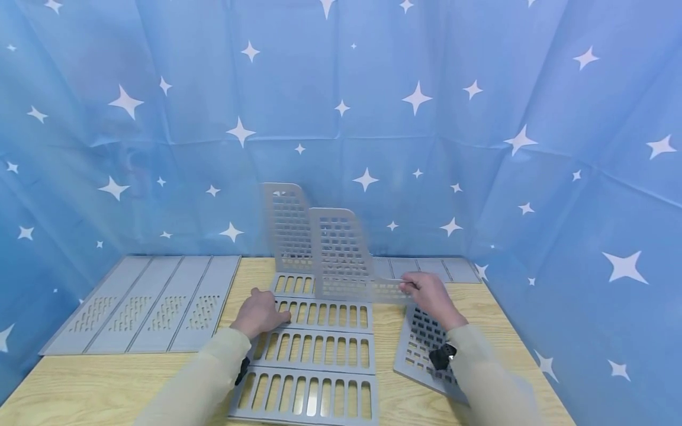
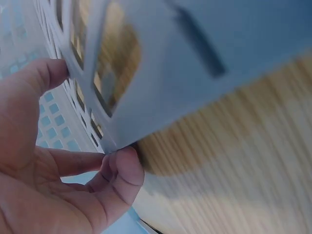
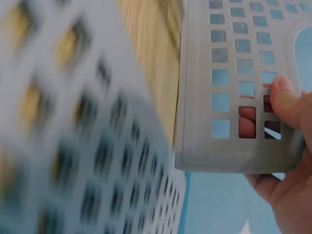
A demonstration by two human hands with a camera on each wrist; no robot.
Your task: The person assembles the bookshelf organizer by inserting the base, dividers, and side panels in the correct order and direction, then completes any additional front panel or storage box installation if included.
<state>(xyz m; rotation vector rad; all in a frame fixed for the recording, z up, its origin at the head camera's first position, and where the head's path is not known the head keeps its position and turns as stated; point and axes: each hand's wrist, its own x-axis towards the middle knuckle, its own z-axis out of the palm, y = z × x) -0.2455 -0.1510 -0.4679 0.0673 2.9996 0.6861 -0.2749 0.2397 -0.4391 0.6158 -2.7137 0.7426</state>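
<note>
At the left edge of a row of grey slotted panels (image 1: 325, 370), my left hand (image 1: 259, 313) grips a slotted panel (image 2: 165, 97), thumb on its bars and fingers curled under its rim. My right hand (image 1: 433, 299) pinches the low right end of an upright, L-shaped grid panel (image 1: 341, 254). Seen from the right wrist, the thumb lies over the square holes of this grid panel (image 3: 195, 112), with fingers behind it. Another upright grid panel (image 1: 290, 228) stands just behind and to the left, partly overlapped.
Grey flat panels (image 1: 176, 337) with small slots lie side by side at the left of the wooden table (image 1: 391, 378). A loose grid panel (image 1: 418, 355) rests under my right forearm. More flat grey panels (image 1: 434, 269) lie at the back right, before a blue star-patterned curtain (image 1: 298, 77).
</note>
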